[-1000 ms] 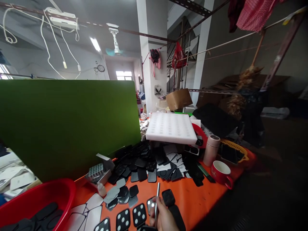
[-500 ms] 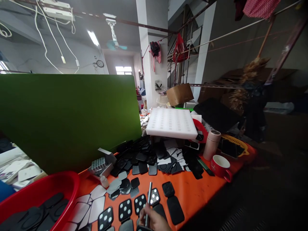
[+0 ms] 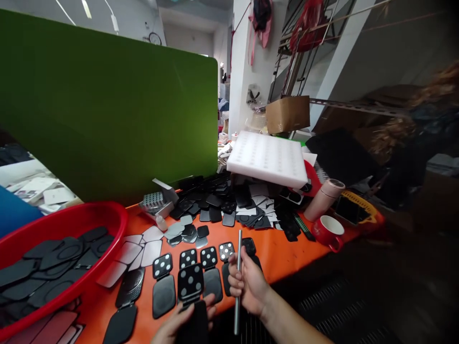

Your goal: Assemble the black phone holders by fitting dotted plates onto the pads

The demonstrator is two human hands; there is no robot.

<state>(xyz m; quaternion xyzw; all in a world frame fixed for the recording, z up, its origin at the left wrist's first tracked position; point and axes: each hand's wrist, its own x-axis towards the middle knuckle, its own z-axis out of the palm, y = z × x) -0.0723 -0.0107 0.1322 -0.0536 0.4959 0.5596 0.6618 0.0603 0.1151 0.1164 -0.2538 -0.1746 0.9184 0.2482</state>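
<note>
"Holding anything?"
"A slim silver metal rod (image 3: 239,246) in my right hand (image 3: 253,284); my left hand (image 3: 177,321) grips a hinged black case (image 3: 191,282) with pale round dots."
"In front?"
"An orange tabletop (image 3: 283,258)."

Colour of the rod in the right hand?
Plain silver-grey rod; best seen in the head view.

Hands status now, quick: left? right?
Left hand: closed on an unfolded black case with pale dots.
Right hand: closed around a silver rod.
</note>
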